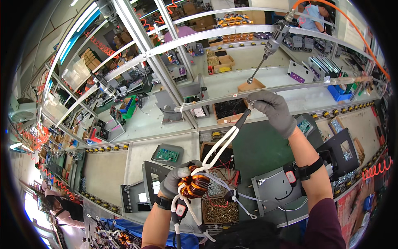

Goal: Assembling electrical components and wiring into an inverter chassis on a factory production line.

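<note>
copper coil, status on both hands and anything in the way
Left hand gripping copper coil. Right hand pinching the tip of its white leads, held up and away. Power driver hanging beyond right hand; nothing seen blocking the leads.

The coil point(195, 185) is coppery orange, its leads point(216, 146) white, the circuit board point(168, 155) green.

It's probably an assembly workshop, given the hanging driver point(275, 40)

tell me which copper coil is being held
The copper coil in the left hand; the lower-left coil lies among other parts, untouched
</note>
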The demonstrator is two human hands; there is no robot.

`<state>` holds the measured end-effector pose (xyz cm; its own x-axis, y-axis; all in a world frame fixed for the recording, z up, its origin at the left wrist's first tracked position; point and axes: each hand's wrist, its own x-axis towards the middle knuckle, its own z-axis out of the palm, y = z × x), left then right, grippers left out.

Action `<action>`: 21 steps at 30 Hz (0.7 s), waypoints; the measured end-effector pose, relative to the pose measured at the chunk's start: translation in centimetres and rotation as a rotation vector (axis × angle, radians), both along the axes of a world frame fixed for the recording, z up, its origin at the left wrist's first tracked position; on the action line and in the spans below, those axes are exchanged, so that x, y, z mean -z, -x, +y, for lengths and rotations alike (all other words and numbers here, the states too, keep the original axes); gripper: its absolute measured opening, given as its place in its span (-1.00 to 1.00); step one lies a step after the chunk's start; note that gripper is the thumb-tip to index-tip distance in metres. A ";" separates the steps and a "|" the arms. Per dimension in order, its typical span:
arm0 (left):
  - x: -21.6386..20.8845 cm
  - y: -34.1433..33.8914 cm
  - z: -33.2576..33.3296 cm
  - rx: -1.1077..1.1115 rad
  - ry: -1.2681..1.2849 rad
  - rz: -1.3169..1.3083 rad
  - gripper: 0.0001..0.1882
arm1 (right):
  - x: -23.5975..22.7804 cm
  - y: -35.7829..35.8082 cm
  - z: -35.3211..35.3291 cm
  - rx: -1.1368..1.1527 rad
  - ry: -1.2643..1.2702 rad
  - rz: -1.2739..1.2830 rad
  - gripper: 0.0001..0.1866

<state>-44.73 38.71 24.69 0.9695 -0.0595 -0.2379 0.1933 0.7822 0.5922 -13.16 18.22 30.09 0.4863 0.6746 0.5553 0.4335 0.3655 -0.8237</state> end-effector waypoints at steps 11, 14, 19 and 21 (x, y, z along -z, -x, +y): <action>2.2 -1.6 -0.2 0.085 0.078 -0.051 -0.22 | 0.3 -0.1 -1.9 -0.080 0.166 0.025 -0.61; 3.5 -1.3 -0.6 0.023 0.260 -0.059 -0.19 | 0.9 0.6 -2.8 -0.078 0.244 0.046 -0.56; 5.5 -1.5 -2.5 -0.003 0.520 -0.173 -0.22 | 3.4 1.6 -4.2 0.130 0.327 -0.507 -0.57; 6.2 -2.1 -3.3 0.123 0.598 -0.299 -0.23 | 5.1 2.4 -5.6 0.226 0.349 -0.608 -0.63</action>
